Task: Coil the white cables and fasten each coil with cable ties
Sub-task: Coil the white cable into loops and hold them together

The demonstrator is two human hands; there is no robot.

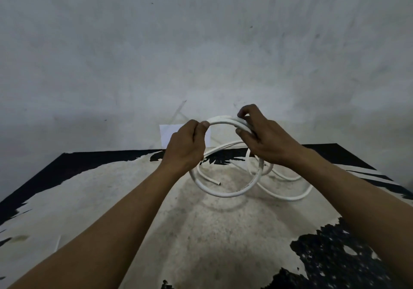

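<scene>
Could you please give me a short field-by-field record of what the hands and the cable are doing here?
white cable: partly coiled, loop held upright over the table
left hand: grips the loop's top arc, left side
right hand: pinches the top arc, right side
cut end: free, seen inside the loop
loose loops: lying on the table, to the right
cable tie on loop: none visible

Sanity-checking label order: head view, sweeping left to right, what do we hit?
Thin white strip → left hand → cut end of the white cable → right hand → loose cable loop. Both hands grip the top of the coil. White paper behind the left hand is left out because it overlaps.
</scene>
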